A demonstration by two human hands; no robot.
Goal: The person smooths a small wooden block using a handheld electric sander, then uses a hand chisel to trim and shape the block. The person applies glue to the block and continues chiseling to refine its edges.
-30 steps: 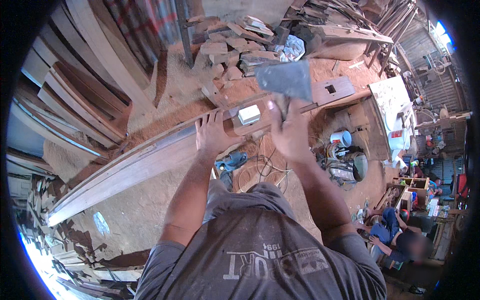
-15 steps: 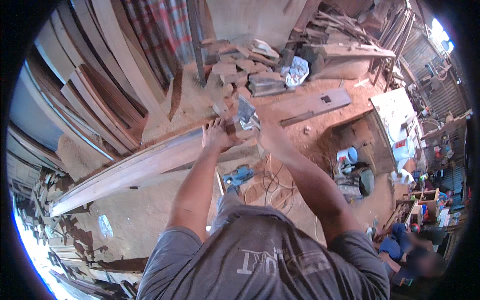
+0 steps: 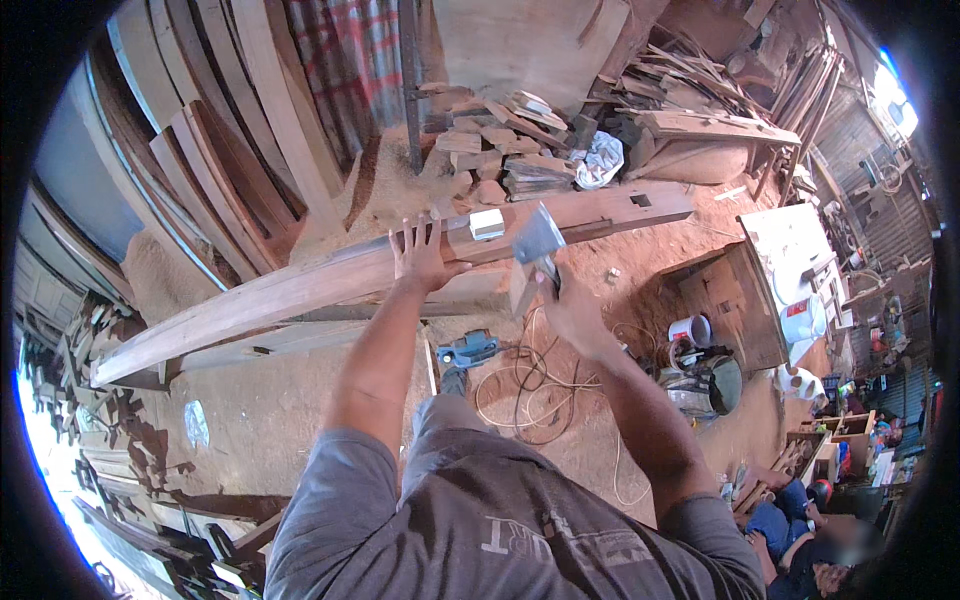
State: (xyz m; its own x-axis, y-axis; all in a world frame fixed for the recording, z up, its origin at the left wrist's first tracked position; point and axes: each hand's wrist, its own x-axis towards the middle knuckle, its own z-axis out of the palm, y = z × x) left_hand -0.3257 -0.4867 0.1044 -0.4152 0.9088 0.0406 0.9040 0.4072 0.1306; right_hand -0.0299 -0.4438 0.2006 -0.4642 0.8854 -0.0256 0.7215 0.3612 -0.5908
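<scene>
A long wooden beam runs from the lower left to the upper right in front of me. My left hand lies on it with fingers spread and holds nothing. Just right of that hand, a small white block-like thing sits on top of the beam; its exact kind is unclear. My right hand is closed around the handle of a putty knife. The knife's wide metal blade points up and away, beside the beam's near edge and right of the white thing.
A blue power tool lies below the beam, with looped cables next to it. Buckets stand at the right by a wooden box. Wood offcuts are heaped behind; planks lean at left. Another person sits at lower right.
My right hand has drawn the putty knife right and toward me, off the beam. The white thing on the beam is now plainly visible. My left hand's fingers have spread wider.
</scene>
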